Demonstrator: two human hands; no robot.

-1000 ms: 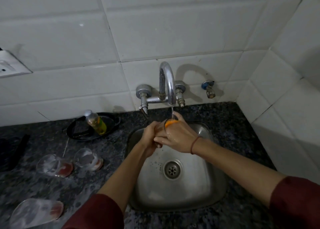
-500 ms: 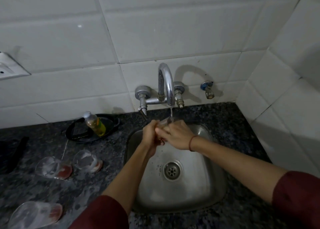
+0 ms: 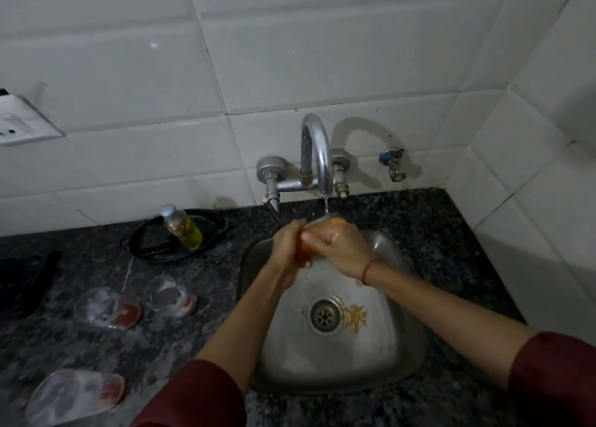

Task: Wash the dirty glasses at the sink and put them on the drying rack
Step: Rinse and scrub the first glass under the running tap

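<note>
A white-tiled wall (image 3: 290, 55) and a dark speckled counter (image 3: 200, 339) are seen around a steel sink (image 3: 396, 346). A thin stream is run from the faucet (image 3: 317, 149). Beneath it, an orange-stained glass (image 3: 304, 249) is held over the basin: the left hand (image 3: 287, 249) is wrapped round one side and the right hand (image 3: 342, 249) is curled round the other. Three soiled glasses are laid on their sides left of the sink: a front glass (image 3: 75, 396), a left glass (image 3: 108, 309) and a right glass (image 3: 169, 297). Orange residue (image 3: 354, 317) is seen beside the drain (image 3: 324, 315).
</note>
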